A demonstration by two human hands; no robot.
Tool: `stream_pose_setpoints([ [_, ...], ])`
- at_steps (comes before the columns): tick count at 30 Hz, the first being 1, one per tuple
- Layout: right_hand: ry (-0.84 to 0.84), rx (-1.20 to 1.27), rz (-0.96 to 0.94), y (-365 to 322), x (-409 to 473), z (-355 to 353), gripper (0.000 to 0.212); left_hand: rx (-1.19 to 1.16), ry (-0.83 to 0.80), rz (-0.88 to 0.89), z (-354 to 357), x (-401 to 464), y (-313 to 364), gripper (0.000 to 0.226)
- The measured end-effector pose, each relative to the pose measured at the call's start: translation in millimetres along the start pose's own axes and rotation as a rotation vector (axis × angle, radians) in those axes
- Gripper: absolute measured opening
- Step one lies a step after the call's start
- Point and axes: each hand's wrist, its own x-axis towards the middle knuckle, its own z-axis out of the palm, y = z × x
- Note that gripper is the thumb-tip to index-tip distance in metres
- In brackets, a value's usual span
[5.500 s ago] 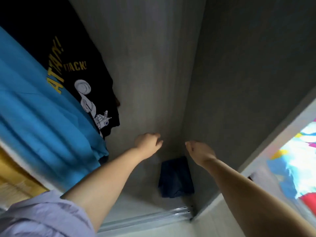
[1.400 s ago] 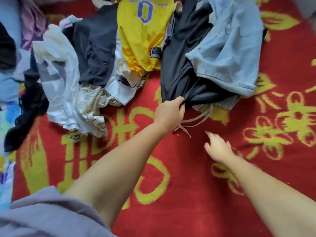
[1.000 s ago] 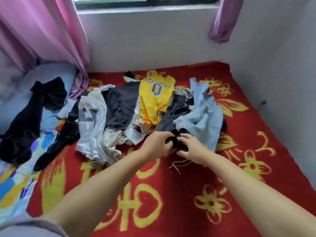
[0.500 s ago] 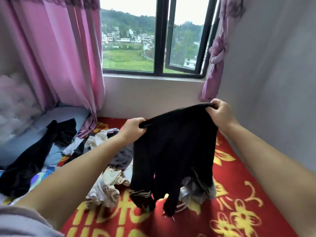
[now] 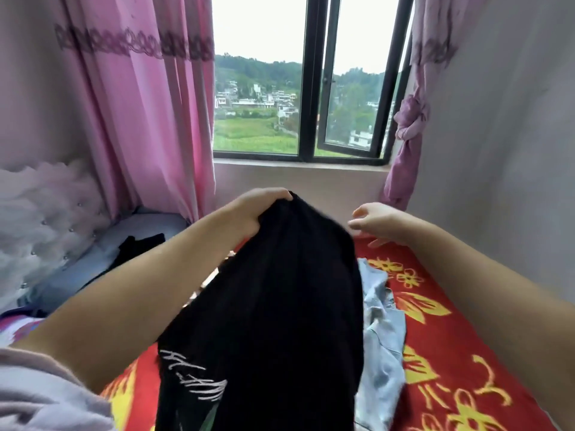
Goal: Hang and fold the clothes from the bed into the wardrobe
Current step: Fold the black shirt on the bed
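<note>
A black garment [image 5: 273,312] with white lettering near its lower left hangs in front of me over the bed. My left hand [image 5: 253,208] grips its top edge. My right hand [image 5: 378,222] is held just right of the cloth with loosely spread fingers and holds nothing. A light blue denim piece [image 5: 381,331] lies on the red and yellow blanket [image 5: 460,362] behind the black garment. Another black garment [image 5: 137,248] lies on the blue-grey pillow area at the left. Most of the clothes pile is hidden behind the hanging cloth.
A window [image 5: 311,98] with a dark frame faces me, pink curtains [image 5: 133,104] to its left and a tied purple curtain [image 5: 407,132] to its right. A grey wall [image 5: 504,150] bounds the bed on the right. A padded headboard [image 5: 40,213] stands at the left.
My right hand has let go of the garment's top edge, so it now hangs from my left hand alone. The view has tilted up and the cloth is closer to me.
</note>
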Motion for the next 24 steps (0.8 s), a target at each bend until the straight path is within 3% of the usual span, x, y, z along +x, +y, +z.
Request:
stream_pose_setpoints([
  [3,-0.318,0.297,-0.101,-23.9,-21.1,29.2,0.040,-0.211,0.023,-0.044,26.8,4.3,-22.7,0.021],
  [5,-0.420,0.278,-0.165,-29.4,-28.7,47.6,0.037,-0.292,0.073,-0.003,38.9,7.6,-34.1,0.017],
  [8,-0.245,0.314,-0.146,-25.8,-27.1,69.6,0.029,-0.436,0.183,0.134,45.2,7.4,-37.1,0.017],
  [11,0.000,0.404,-0.159,-23.8,-22.3,73.4,0.018,-0.466,0.062,0.304,42.0,-5.1,-31.5,0.021],
  [14,0.155,0.447,-0.273,-26.5,-23.8,61.1,0.018,-0.127,0.010,0.612,29.1,-15.2,-33.2,0.028],
  [16,0.198,0.532,-0.359,-33.1,-28.1,47.7,0.017,0.195,0.154,0.817,17.0,-15.8,-40.0,0.025],
  [18,0.246,0.547,-0.439,-41.8,-29.9,33.5,0.015,0.398,0.320,0.902,7.6,-11.5,-55.1,0.030],
  [21,0.313,0.488,-0.472,-54.3,-31.3,19.1,0.017,0.617,0.519,0.828,-2.7,7.0,-88.9,0.059],
  [22,0.327,0.479,-0.481,-57.0,-31.6,16.5,0.017,0.741,0.498,0.728,-4.7,15.1,-101.1,0.066],
  [24,0.354,0.476,-0.502,-60.0,-32.8,12.0,0.016,0.932,0.257,0.457,-7.0,30.2,-123.8,0.067],
])
